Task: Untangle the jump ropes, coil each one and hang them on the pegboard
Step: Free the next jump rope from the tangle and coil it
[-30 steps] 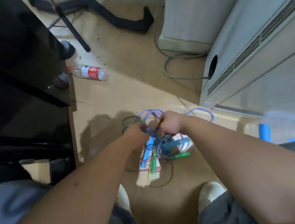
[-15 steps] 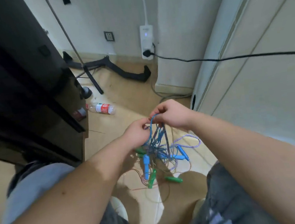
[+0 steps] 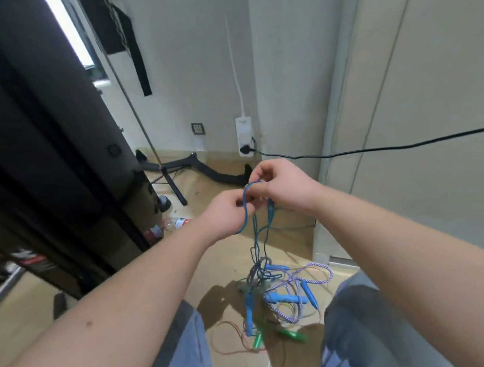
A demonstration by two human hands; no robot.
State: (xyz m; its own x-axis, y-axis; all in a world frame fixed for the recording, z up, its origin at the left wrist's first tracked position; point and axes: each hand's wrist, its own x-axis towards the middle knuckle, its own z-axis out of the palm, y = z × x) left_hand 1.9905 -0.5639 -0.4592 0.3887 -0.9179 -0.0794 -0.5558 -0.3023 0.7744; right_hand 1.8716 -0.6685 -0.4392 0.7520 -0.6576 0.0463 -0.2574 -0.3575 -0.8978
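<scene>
1. Jump ropes [image 3: 275, 297] lie in one knotted bundle low between the person's two knees, which are in blue jeans [image 3: 182, 356]. The bundle's lower part rests on the pale floor [image 3: 222, 261].
2. In the bundle are several blue handles [image 3: 284, 297], two green handles [image 3: 291, 335], a purple-and-white twisted rope [image 3: 319, 268] looping out to the right, and a thin reddish cord [image 3: 222, 336] trailing left over the floor.
3. From the knot a blue cord [image 3: 250, 212] rises in a few strands to both hands, which are held close together above it.
4. The left hand [image 3: 226, 215] has its fingers curled, with the cord passing through its grip at the thumb side.
5. The right hand [image 3: 280, 188], a little higher and just beside the left, pinches the top of the cord's loop between thumb and curled fingers. The exact fingertip contact is too small to tell.
6. Farther off on the floor, a plastic bottle [image 3: 176, 222] with a red label lies on its side beside a tall dark cabinet [image 3: 34, 146].
7. Beyond that stands a thin metal pole [image 3: 136, 114] on black legs [image 3: 218, 172].
8. Against the far wall is a white power strip [image 3: 244, 136] with a black cable [image 3: 381, 147] plugged in, running off to the right. A wall socket [image 3: 197, 128] sits to its left.
</scene>
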